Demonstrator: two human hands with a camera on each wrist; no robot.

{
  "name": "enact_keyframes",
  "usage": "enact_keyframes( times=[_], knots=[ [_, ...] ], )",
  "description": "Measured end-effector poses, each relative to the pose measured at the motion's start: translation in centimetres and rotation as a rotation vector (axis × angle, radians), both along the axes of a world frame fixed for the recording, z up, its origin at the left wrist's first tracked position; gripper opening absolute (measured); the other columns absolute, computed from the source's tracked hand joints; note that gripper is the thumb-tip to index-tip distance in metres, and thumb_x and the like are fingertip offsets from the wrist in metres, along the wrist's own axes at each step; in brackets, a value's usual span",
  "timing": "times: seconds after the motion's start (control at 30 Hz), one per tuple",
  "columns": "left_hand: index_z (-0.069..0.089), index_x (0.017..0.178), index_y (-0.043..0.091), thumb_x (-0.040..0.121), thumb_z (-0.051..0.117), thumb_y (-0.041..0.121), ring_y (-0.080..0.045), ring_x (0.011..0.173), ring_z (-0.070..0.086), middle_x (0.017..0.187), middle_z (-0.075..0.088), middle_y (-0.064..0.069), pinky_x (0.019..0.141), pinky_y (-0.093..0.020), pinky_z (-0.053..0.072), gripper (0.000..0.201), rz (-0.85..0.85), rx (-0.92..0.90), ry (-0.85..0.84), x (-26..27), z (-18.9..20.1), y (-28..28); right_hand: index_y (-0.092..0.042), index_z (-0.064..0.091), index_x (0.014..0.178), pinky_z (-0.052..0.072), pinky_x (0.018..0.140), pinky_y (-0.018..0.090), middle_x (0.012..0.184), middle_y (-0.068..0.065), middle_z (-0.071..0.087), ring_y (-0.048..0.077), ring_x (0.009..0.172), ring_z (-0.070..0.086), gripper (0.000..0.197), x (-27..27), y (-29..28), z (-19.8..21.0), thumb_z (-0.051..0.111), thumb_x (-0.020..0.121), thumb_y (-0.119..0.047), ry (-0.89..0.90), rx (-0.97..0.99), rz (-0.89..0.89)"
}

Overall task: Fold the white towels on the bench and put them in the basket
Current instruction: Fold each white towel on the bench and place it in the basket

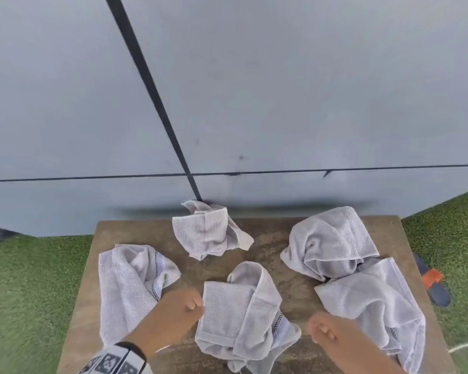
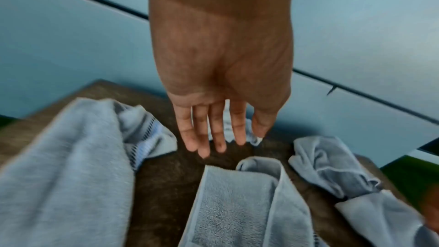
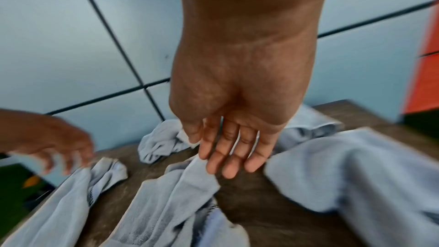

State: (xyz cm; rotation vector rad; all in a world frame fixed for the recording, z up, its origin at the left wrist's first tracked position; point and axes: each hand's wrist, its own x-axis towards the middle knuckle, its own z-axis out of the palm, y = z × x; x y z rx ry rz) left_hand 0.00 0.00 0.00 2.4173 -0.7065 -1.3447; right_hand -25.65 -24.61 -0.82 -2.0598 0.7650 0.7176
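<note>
Nearest, the left hand [image 1: 173, 311] and right hand [image 1: 333, 338] hover with loose, empty grips either side of the crumpled white terry towel [image 1: 241, 314] on the worn brown wooden counter [image 1: 268, 247]. Four more lie beyond (basket unseen). Grabbing bunched layers instead of corners risks a lopsided fold.

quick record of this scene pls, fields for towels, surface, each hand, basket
towels: five white, all crumpled and unfolded, including the middle towel
surface: wooden bench against a grey wall
left hand: open, above the bench beside the middle towel, holding nothing
right hand: open, between the middle towel and the front right towel, holding nothing
basket: not in view
</note>
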Motion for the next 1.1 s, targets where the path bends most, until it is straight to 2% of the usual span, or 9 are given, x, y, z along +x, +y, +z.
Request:
enact_keyframes(
  times=[0.17, 0.27, 0.37, 0.5, 0.63, 0.73, 0.83, 0.93, 1.1],
  knots=[
    [0.06, 0.109, 0.034, 0.092, 0.063, 0.042, -0.008, 0.098, 0.058, 0.111, 0.056, 0.01, 0.092, -0.031, 0.051, 0.019, -0.078, -0.028, -0.048, 0.4, -10.8, -3.0, -0.03, 0.053, 0.109, 0.049, 0.081, 0.035, 0.106, -0.01, 0.06, 0.015, 0.097, 0.06, 0.028, 8.5, 2.1, -9.6, 0.039, 0.099, -0.052, 0.019, -0.246, 0.112],
    [0.046, 0.121, 0.036, 0.08, 0.069, 0.048, -0.015, 0.112, 0.036, 0.116, 0.033, 0.006, 0.095, -0.031, 0.045, 0.049, -0.171, -0.031, -0.24, -0.1, -15.9, -3.2, -0.022, 0.048, 0.111, 0.045, 0.079, 0.036, 0.109, -0.004, 0.055, 0.021, 0.105, 0.058, 0.038, 10.9, 3.6, -13.8, 0.04, 0.097, -0.056, -0.034, -0.389, 0.068],
    [0.037, 0.12, 0.036, 0.067, 0.073, 0.059, -0.018, 0.103, 0.023, 0.112, 0.021, 0.003, 0.096, -0.032, 0.036, 0.068, -0.24, -0.051, -0.46, -0.2, -18.5, -3.7, -0.022, 0.043, 0.101, 0.042, 0.07, 0.035, 0.103, -0.003, 0.054, 0.023, 0.099, 0.057, 0.018, 12.2, 4.6, -16.0, 0.042, 0.098, -0.04, -0.173, -0.471, 0.03],
    [0.058, 0.096, 0.028, 0.075, 0.074, 0.05, -0.019, 0.104, 0.03, 0.109, 0.037, 0.002, 0.095, -0.036, 0.038, 0.034, -0.244, -0.139, -0.467, 1.4, -19.6, -4.4, -0.022, 0.036, 0.089, 0.038, 0.063, 0.038, 0.083, -0.004, 0.052, 0.027, 0.077, 0.051, 0.01, 12.6, 3.7, -16.7, 0.039, 0.098, -0.026, -0.312, -0.445, -0.053],
    [0.058, 0.079, 0.022, 0.084, 0.069, 0.033, -0.018, 0.081, 0.057, 0.086, 0.059, 0.004, 0.064, -0.028, 0.046, 0.016, -0.167, -0.269, -0.412, 2.6, -18.7, -5.9, -0.013, 0.044, 0.096, 0.026, 0.066, 0.037, 0.084, 0.001, 0.049, 0.029, 0.08, 0.041, 0.007, 12.9, 2.6, -16.3, 0.041, 0.099, -0.02, -0.536, -0.431, -0.314],
    [0.054, 0.078, 0.019, 0.088, 0.063, 0.027, -0.013, 0.066, 0.053, 0.078, 0.059, 0.004, 0.053, -0.026, 0.038, 0.016, -0.084, -0.34, -0.44, 3.0, -17.4, -6.9, -0.012, 0.05, 0.102, 0.02, 0.064, 0.034, 0.086, 0.001, 0.052, 0.026, 0.081, 0.042, 0.012, 12.9, 1.7, -15.6, 0.042, 0.1, -0.02, -0.63, -0.443, -0.391],
    [0.055, 0.086, 0.022, 0.088, 0.061, 0.031, -0.02, 0.082, 0.057, 0.089, 0.061, 0.002, 0.068, -0.034, 0.047, 0.011, -0.059, -0.391, -0.561, 2.2, -16.9, -6.1, -0.014, 0.054, 0.1, 0.032, 0.066, 0.035, 0.086, 0.002, 0.061, 0.023, 0.081, 0.052, 0.012, 11.6, 1.7, -15.4, 0.048, 0.098, -0.024, -0.696, -0.405, -0.413],
    [0.056, 0.112, 0.024, 0.078, 0.059, 0.057, -0.028, 0.11, 0.046, 0.114, 0.053, -0.003, 0.097, -0.045, 0.042, 0.047, -0.102, -0.405, -0.707, -0.7, -16.8, -4.1, -0.019, 0.055, 0.09, 0.046, 0.067, 0.04, 0.078, -0.001, 0.06, 0.018, 0.07, 0.053, 0.011, 9.2, 3.3, -15.2, 0.053, 0.093, -0.029, -0.78, -0.234, -0.541],
    [0.052, 0.131, 0.028, 0.063, 0.056, 0.083, -0.019, 0.118, 0.037, 0.122, 0.047, 0.001, 0.105, -0.04, 0.034, 0.088, -0.215, -0.349, -0.487, -8.2, -16.8, -2.4, -0.018, 0.057, 0.094, 0.059, 0.078, 0.048, 0.09, 0.009, 0.068, 0.03, 0.082, 0.067, 0.013, 6.6, 6.1, -12.9, 0.058, 0.09, -0.031, -0.87, -0.025, -0.574]
  ],
)
